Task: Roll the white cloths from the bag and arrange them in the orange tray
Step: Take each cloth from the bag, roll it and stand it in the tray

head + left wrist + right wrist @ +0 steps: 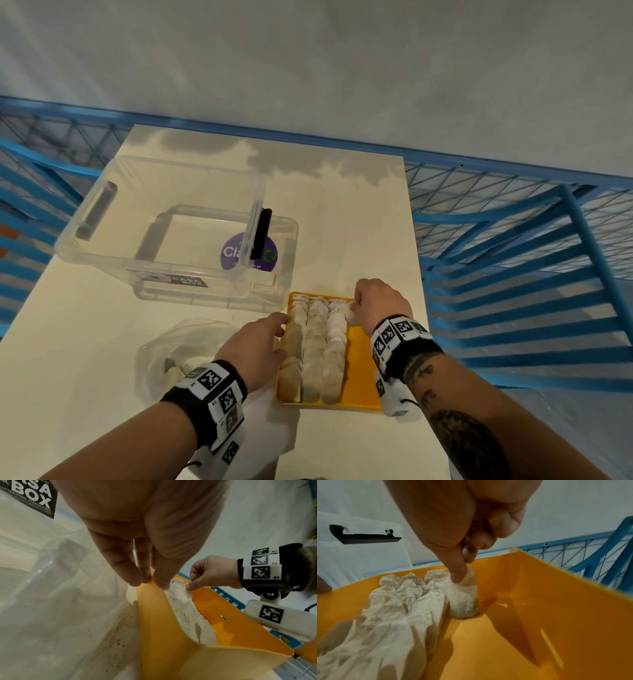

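The orange tray (363, 373) lies near the table's front, with three rows of rolled white cloths (313, 349) along its left side. My right hand (356, 303) pinches the top of one more rolled cloth (465, 601), which stands upright on the tray floor at the far end, beside the third row (426, 615). My left hand (150, 581) pinches the rim of the tray's left wall (163, 628), thumb inside and fingers outside. The tray's right half (539, 601) is bare. A clear plastic bag (164, 356) with some white cloths lies left of the tray.
A clear plastic storage box (164, 240) with a black latch (364, 536) stands just beyond the tray on the cream table (359, 222). Blue wire-mesh racking (513, 257) runs along the table's right and left edges. A grey wall is behind.
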